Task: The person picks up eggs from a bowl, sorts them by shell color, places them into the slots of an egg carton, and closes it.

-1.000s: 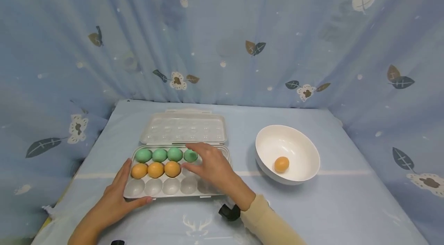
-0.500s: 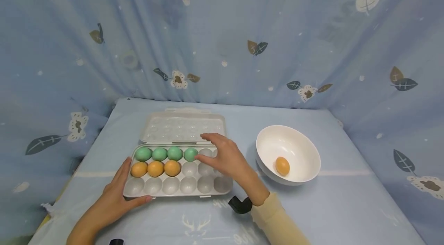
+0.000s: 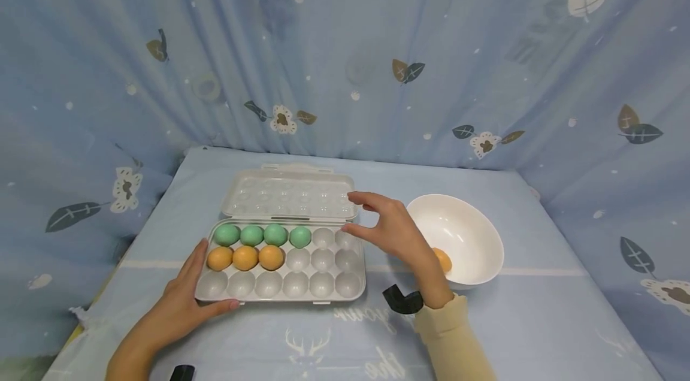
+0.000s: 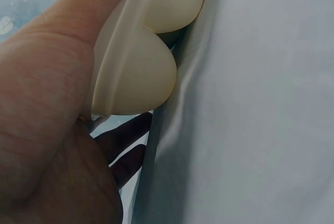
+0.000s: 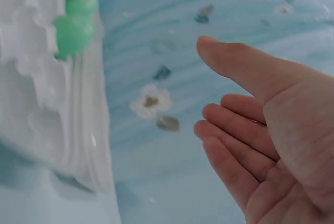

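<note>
A white egg carton (image 3: 309,293) lies on the table, its lid (image 3: 288,194) folded back behind it. Several green eggs (image 3: 275,235) fill part of the back row; three orange eggs (image 3: 245,258) sit in the middle row. My left hand (image 3: 178,303) rests against the carton's front left corner, thumb along the front edge and straight fingers along the left side. In the left wrist view the carton's rounded cups (image 4: 141,72) show beside the thumb. My right hand (image 3: 396,230) holds nothing, hovering between carton and bowl with fingers and thumb apart.
A white bowl (image 3: 477,237) stands right of the carton with an orange egg (image 3: 443,260) in it, partly hidden by my right wrist. Patterned blue cloth (image 3: 334,57) hangs around the table's back and sides.
My right hand has drawn away from the fourth green egg, moving right and clear of the carton towards the bowl. The left hand keeps its place at the corner.
</note>
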`<state>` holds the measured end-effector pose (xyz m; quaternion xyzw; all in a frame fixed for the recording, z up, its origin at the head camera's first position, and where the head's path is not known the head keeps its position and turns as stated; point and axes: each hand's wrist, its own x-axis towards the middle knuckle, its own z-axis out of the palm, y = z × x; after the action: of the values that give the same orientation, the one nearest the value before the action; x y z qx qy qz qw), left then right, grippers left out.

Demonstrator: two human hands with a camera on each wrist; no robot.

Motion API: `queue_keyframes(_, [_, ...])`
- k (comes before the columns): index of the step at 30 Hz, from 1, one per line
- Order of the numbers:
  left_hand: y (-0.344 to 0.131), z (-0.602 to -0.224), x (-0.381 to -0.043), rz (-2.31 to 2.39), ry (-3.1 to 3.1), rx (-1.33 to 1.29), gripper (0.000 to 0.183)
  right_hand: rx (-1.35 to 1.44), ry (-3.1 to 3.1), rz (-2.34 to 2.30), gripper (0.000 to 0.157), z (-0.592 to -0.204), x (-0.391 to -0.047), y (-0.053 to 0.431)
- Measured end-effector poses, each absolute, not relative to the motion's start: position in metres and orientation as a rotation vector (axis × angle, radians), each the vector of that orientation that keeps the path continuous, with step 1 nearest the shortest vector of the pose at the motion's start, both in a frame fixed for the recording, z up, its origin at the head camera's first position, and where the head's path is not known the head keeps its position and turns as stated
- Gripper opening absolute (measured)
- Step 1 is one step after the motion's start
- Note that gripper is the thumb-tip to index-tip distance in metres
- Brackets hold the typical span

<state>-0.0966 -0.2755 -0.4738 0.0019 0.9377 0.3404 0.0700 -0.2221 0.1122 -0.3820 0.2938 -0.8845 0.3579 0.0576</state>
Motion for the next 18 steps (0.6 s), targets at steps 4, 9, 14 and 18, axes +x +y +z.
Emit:
queue_keyframes(4, [-0.276, -0.474, -0.096, 1.059, 2.817, 0.013, 0.138, 0.833, -2.690, 1.090, 0.059, -0.376, -0.226, 0.132])
queue_keyframes(9, [-0.276, -0.474, -0.097, 1.061, 2.827, 0.024, 0.138, 0.746, -2.727, 1.120, 0.057, -0.370, -0.230, 0.158])
queue_keyframes(14, [-0.275, -0.474, -0.096, 1.055, 2.830, 0.022, 0.138, 0.631, -2.762, 1.150, 0.060, -0.368, -0.233, 0.182])
queue_keyframes(18, [-0.275, -0.473, -0.095, 1.061, 2.820, 0.018, 0.137, 0.562, -2.803, 1.118, 0.062, -0.372, -0.238, 0.198])
